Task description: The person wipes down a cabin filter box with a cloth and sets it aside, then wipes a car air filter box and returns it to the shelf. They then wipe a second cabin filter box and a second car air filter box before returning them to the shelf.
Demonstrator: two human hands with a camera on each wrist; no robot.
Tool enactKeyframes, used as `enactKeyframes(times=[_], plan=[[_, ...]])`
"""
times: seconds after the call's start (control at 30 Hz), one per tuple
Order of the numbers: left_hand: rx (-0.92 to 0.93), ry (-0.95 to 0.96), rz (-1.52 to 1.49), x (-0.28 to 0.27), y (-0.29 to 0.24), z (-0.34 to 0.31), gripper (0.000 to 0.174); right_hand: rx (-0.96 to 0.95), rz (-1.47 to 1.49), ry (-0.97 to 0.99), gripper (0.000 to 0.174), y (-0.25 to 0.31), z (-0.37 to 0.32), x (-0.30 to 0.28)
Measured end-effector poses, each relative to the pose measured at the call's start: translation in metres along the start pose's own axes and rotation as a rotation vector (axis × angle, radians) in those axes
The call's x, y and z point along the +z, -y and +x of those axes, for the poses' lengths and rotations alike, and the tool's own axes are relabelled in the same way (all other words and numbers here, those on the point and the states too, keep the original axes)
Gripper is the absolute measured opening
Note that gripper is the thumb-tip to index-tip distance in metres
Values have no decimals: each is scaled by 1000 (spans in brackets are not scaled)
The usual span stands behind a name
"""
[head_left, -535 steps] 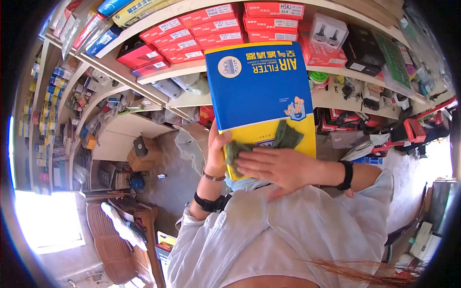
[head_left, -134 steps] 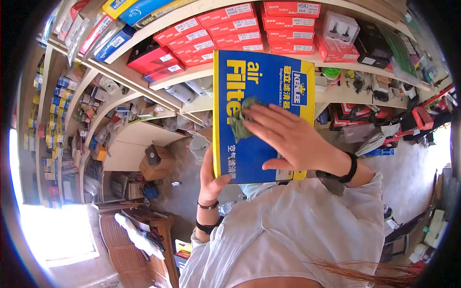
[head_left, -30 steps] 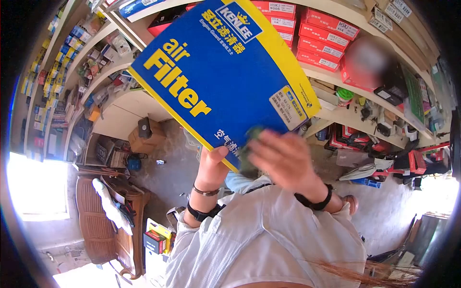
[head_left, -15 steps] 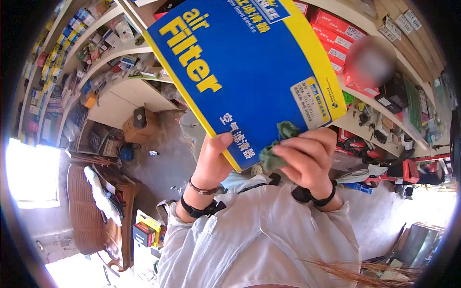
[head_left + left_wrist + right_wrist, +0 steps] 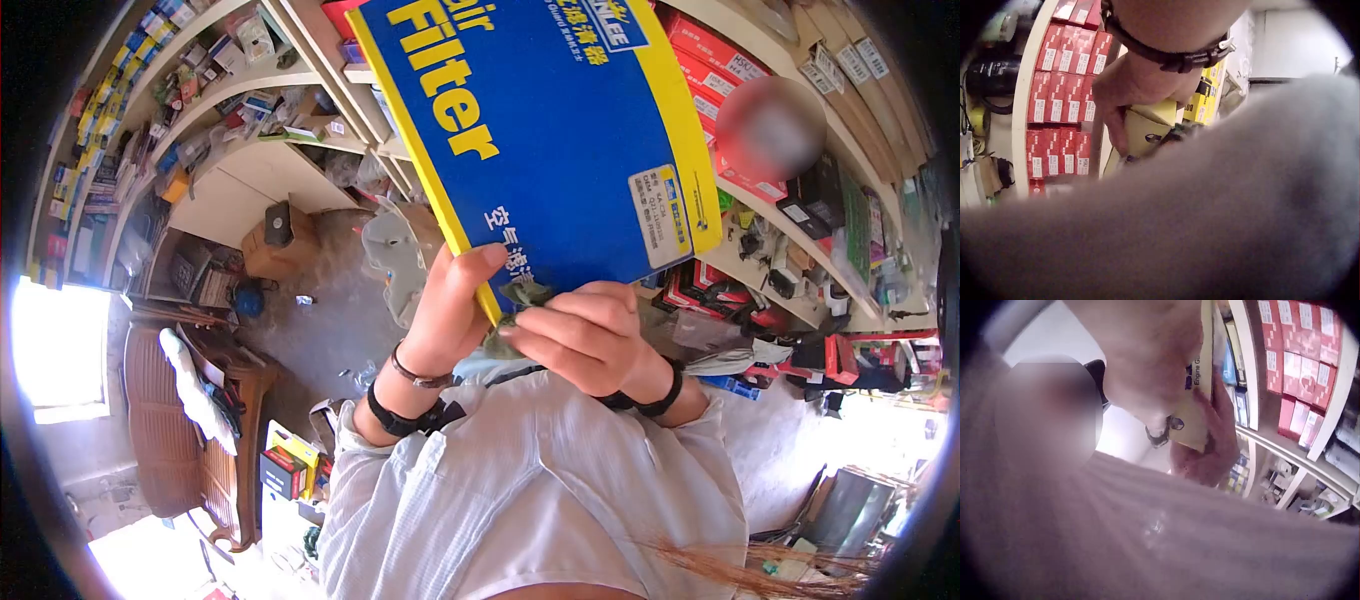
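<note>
A blue and yellow air filter box [image 5: 590,150] is held up before the chest, slanting, its printed face up and its far end cut off by the head view's top edge. My left hand [image 5: 452,310] grips its lower left edge, thumb on the face. My right hand [image 5: 590,335] pinches a crumpled green cloth [image 5: 527,292] at the box's near corner, close beside the left hand. The right wrist view shows the box's yellow end [image 5: 1192,430] between both hands, the cloth [image 5: 1159,436] under the right fingers. In the left wrist view a sleeve hides much of the box.
Shelves with stacked red boxes [image 5: 705,65] stand ahead, behind the filter box. Packed side shelves [image 5: 215,110] line the left. A cardboard carton [image 5: 280,240] sits on the floor, and a brown wooden chair [image 5: 175,430] stands lower left. Long cartons [image 5: 845,60] lie at upper right.
The box has turned from its earlier face, then slanted and shifted up and right. My right hand, which pressed the cloth flat on the face, now pinches it, moved left to the near corner.
</note>
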State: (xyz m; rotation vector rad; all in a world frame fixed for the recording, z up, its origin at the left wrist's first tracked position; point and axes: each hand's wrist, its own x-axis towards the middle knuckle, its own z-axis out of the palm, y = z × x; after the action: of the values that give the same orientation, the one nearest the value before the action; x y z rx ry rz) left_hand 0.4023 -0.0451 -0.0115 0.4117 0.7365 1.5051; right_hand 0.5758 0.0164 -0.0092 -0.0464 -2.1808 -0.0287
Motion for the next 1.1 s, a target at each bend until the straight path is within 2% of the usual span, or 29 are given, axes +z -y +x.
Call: enactKeyframes(times=[0.13,0.23,0.3,0.37,0.43,0.5,0.7,0.77,0.9,0.93,0.97,1.03,1.07,1.1], plan=[[115,25,102,-9,1,5,43,-6,-38,91,25,-18,-4,-14],[112,-18,85,-5,-1,5,43,96,-95,104,24,-25,-10,-21],[70,-31,68,-10,2,8,42,96,-82,68,22,-17,-3,-10],[10,-36,60,-12,2,10,41,23,27,117,23,-5,6,-2],[24,-14,86,-7,1,10,41,25,20,79,24,-6,2,2],[220,-7,109,-14,9,12,44,70,-22,41,28,-11,-5,-4],[211,12,164,-22,6,12,48,207,-114,83,37,2,8,-1],[316,24,412,-29,11,15,56,241,-88,106,33,2,18,2],[378,-13,401,-27,6,10,56,193,-31,141,35,-3,20,-7],[395,8,407,-26,3,8,66,180,-20,151,39,-3,11,-10],[397,10,414,-26,1,7,66,180,-20,143,39,-4,8,-12],[388,98,346,-26,1,4,77,226,117,100,37,-4,6,-15],[351,110,341,-21,0,2,79,323,194,84,38,-3,8,-18],[341,101,343,-21,4,1,79,332,202,85,38,-5,13,-20]])
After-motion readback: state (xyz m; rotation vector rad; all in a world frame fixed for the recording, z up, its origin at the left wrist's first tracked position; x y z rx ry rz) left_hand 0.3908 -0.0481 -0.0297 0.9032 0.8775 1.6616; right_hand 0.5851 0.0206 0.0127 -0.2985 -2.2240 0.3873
